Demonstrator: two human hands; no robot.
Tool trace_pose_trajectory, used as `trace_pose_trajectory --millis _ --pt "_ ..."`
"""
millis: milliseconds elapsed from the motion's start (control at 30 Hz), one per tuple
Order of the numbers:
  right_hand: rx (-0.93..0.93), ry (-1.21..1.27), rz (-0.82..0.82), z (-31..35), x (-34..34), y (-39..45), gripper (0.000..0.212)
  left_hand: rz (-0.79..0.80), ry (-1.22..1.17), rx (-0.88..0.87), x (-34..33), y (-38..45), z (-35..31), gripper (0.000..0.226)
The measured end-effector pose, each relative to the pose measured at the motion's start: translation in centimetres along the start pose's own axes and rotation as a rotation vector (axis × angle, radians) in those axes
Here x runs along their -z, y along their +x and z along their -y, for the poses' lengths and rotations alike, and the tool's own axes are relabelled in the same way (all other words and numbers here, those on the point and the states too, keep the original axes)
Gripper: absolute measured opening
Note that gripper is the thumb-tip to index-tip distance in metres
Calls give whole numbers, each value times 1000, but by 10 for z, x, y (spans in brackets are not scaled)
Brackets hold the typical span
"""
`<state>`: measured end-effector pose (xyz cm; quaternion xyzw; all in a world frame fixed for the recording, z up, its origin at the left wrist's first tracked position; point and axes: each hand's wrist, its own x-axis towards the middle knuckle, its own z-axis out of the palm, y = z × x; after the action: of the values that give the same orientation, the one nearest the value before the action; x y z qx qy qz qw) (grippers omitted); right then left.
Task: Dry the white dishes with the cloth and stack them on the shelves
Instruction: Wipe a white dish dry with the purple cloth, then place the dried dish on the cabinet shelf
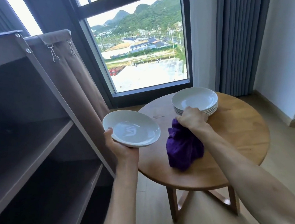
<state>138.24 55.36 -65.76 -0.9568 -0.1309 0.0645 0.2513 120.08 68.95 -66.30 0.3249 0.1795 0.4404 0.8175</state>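
The left hand holds a plate by its near rim, thumb over the edge and fingers curled beneath, so this grip is closed on the plate. The plate sits nearly level, tipped slightly toward the shelves, and hangs in the air off the left edge of the tabletop, between it and the shelf frame. Two rims seem to show at its near edge, so it may be two plates; I cannot tell.

The right hand has its grip closed on the bunched purple cloth, which hangs below the fist and rests on the tabletop. Its knuckles touch or nearly touch the near edge of the stack of white plates just beyond.

The relation that matters: the open shelves lie directly left of the held plate, and the left hand is the nearer hand to them, while the cloth lies to the plate's right, just beside it. I judge that wiping calls for the right hand to bring the cloth left onto the plate face; shelving calls for the left hand to carry the plate further left, rim first, onto a board.
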Motion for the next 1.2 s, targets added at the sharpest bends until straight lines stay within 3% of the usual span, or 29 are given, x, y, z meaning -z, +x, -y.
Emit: trace_pose_trajectory --millis 100,167,233,300,333,400,467,533,567,667,767,1033,1200 --pt "35 -99 -98 10 -4 -11 44 68 -63 3 -1 -2 -11 59" --pt "203 173 -222 21 -9 -22 55 142 -107 27 -1 -2 -19 66" --pt "281 637 -82 37 -11 -35 58 188 -114 40 -3 -5 -23 68" --pt "223 1050 220 54 -14 -48 39 213 -77 51 -5 -8 -25 68" --pt "185 1188 315 60 -16 -54 27 201 -57 60 -6 -10 -27 68" --pt "119 1316 328 68 -22 -58 33 110 12 61 -8 -12 -34 62" --pt "59 1351 261 73 -25 -59 42 -73 270 -79 -5 -14 -44 48" --pt "2 1387 226 80 -26 -57 42 -210 576 -356 2 -21 -58 53" --pt "-30 1426 242 86 -25 -58 42 -167 680 -456 6 -26 -65 65" --pt "-106 1501 322 108 -18 -67 42 96 921 -500 16 -39 -84 114" --pt "-83 1502 378 130 -13 -80 42 142 1161 -594 20 -48 -106 117" --pt "166 1331 467 189 -21 -123 35 -60 1180 -745 52 -67 -160 98" --pt "456 1266 517 218 -31 -163 62 -152 1212 -920 77 -94 -195 94"
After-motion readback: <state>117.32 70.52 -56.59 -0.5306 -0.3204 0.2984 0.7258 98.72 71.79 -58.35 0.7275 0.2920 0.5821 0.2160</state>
